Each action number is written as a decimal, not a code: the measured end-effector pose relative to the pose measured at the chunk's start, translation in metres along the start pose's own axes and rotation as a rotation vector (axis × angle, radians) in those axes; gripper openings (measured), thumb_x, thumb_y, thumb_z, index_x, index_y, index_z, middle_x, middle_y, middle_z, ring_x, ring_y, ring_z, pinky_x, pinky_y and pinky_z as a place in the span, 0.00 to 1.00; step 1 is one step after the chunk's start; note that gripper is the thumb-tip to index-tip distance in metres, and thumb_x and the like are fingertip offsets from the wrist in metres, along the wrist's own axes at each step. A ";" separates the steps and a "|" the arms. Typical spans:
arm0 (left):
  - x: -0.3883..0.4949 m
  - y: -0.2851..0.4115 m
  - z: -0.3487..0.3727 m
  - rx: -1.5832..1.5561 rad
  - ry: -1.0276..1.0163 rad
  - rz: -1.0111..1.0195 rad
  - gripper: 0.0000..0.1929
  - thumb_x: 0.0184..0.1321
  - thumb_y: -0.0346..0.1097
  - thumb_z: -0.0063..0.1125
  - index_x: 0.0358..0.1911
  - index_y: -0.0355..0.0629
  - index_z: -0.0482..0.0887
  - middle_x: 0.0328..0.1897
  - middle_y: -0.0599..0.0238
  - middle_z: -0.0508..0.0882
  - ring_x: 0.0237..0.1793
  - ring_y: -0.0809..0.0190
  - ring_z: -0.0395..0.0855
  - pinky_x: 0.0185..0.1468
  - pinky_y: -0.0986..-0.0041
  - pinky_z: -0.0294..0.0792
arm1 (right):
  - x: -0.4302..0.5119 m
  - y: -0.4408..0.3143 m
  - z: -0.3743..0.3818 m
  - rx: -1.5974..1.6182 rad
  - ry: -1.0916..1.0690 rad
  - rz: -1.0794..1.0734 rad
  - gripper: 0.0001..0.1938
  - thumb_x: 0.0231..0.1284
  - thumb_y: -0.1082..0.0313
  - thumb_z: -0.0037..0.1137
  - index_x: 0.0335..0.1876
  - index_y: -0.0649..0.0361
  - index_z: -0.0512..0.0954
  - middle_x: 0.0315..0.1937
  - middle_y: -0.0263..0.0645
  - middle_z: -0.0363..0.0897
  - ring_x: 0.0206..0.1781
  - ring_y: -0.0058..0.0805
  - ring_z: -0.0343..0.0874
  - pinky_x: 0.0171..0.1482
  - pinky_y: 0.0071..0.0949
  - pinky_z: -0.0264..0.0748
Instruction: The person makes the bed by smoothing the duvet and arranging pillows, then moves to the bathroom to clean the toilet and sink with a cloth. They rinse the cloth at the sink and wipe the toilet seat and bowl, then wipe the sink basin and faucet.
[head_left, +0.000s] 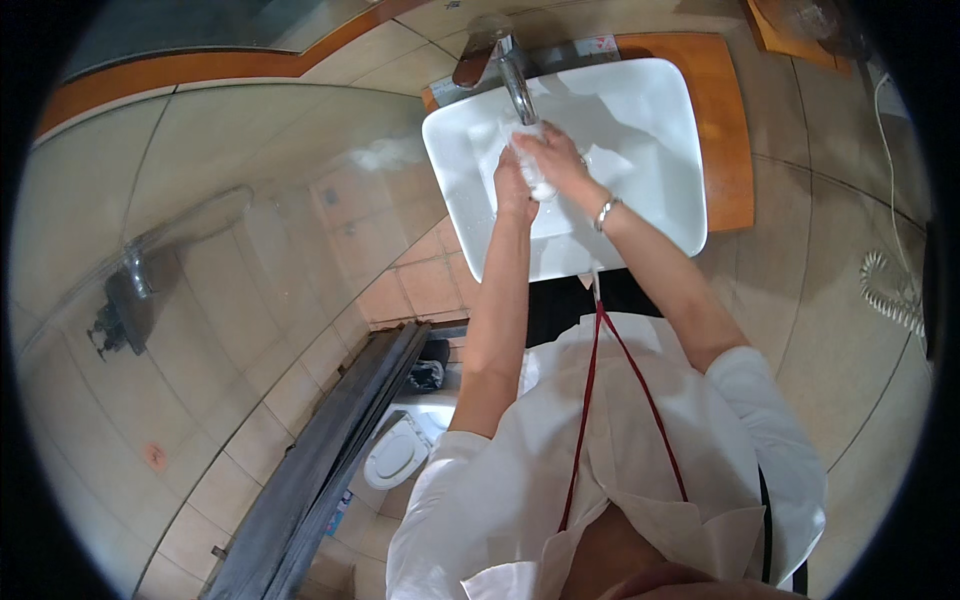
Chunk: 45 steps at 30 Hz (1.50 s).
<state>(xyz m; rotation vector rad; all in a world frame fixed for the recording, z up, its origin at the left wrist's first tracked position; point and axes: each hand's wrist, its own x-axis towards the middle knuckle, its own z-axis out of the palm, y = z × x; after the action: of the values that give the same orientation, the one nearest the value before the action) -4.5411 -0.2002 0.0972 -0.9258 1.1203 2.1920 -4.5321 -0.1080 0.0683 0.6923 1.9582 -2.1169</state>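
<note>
Both my hands are together inside a white rectangular sink (660, 161), directly below the spout of a chrome faucet (519, 86). Between them is a pale, partly see-through object (537, 180), perhaps a cup; water and fingers blur its outline. My left hand (514, 186) grips it from the left side. Fingers of my right hand (559, 159) wrap over its upper part, close under the spout. White water or foam shows around the fingertips. A silver bracelet (606, 214) circles my right wrist.
The sink stands on an orange-brown wooden counter (724, 135). Left of it is a glossy tiled wall (300, 187) with reflections. A grey folded curtain or door (322, 465) stands lower left, beside a white toilet (397, 454) and a bin (426, 375). A coiled cord (885, 292) hangs at right.
</note>
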 end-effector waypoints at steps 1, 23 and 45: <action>-0.003 -0.004 0.001 0.115 -0.031 0.161 0.17 0.68 0.47 0.42 0.43 0.42 0.77 0.40 0.64 0.80 0.40 0.63 0.78 0.45 0.70 0.71 | 0.003 -0.001 -0.003 -0.027 0.038 0.074 0.26 0.50 0.50 0.61 0.45 0.67 0.72 0.41 0.45 0.76 0.43 0.34 0.75 0.45 0.33 0.71; -0.022 0.039 -0.030 0.501 -0.023 0.028 0.46 0.58 0.47 0.61 0.71 0.47 0.41 0.61 0.54 0.67 0.62 0.50 0.66 0.61 0.51 0.62 | -0.039 -0.039 -0.014 -0.486 -0.118 -0.184 0.31 0.40 0.67 0.62 0.55 0.61 0.67 0.50 0.50 0.73 0.57 0.46 0.70 0.56 0.36 0.69; 0.033 -0.003 -0.004 0.056 -0.203 -0.119 0.18 0.63 0.44 0.46 0.52 0.44 0.72 0.48 0.59 0.80 0.48 0.55 0.79 0.55 0.56 0.72 | -0.012 -0.001 -0.053 1.017 -0.258 0.530 0.26 0.66 0.47 0.45 0.62 0.55 0.66 0.54 0.36 0.73 0.56 0.33 0.73 0.57 0.36 0.69</action>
<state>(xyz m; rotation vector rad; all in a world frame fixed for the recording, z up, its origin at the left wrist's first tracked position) -4.5586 -0.1978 0.0683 -0.7092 0.9991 2.0942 -4.5106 -0.0581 0.0727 0.8671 0.3799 -2.5273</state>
